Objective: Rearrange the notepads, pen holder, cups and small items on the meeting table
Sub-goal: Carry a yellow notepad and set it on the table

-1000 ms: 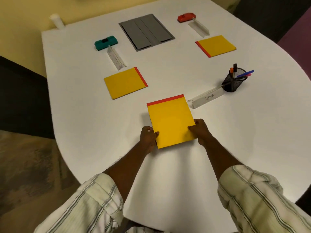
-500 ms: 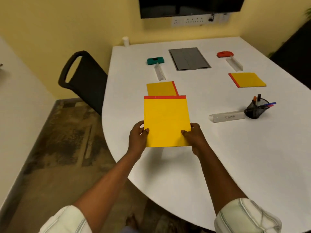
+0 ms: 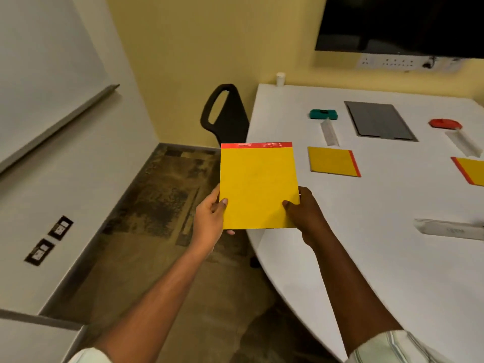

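Observation:
A yellow notepad with a red top strip [image 3: 258,186] is held up in the air over the left edge of the white table [image 3: 392,258]. My left hand [image 3: 212,213] grips its lower left corner and my right hand [image 3: 305,213] grips its lower right corner. A second yellow notepad [image 3: 332,161] lies flat on the table to the right, and a third yellow notepad [image 3: 471,170] shows partly at the right edge. The pen holder is out of view.
A black chair [image 3: 225,113] stands at the table's left side. On the table lie a teal stapler [image 3: 323,114], a red item [image 3: 445,123], a grey panel [image 3: 379,121], clear name stands [image 3: 329,132] [image 3: 450,229] and a white cup [image 3: 280,79]. Bare floor lies left.
Both hands lifted the notepad off the table and carried it left, past the table's edge. The view swung left, so the pen holder dropped out of sight.

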Tool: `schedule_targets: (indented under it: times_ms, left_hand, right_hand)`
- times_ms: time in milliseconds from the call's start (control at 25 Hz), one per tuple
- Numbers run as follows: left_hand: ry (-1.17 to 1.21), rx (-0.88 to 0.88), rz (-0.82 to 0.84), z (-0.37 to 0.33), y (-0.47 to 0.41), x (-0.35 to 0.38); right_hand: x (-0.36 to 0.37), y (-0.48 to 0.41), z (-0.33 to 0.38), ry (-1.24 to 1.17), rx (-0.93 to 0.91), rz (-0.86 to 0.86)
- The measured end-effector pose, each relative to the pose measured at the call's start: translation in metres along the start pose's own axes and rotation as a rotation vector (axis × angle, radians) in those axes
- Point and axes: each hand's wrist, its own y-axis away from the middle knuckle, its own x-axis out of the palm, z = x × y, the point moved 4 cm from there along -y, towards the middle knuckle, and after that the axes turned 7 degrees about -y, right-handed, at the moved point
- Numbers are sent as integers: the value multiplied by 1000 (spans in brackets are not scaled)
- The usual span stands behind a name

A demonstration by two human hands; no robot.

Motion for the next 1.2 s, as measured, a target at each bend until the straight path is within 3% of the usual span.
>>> schedule_targets:
  times_ms: [440,920,1200]
  left_hand:
    - [-6,64,-11,13,-101,-203]
    - [-5,32,-147,21,-289,-293]
    - [25,5,-207,4,-412,-299]
  right_hand:
    - [214,-12,70,5,-74,-19]
    - [358,-185,131,-6,-130,98]
    - [402,-309,179,9,-135,126]
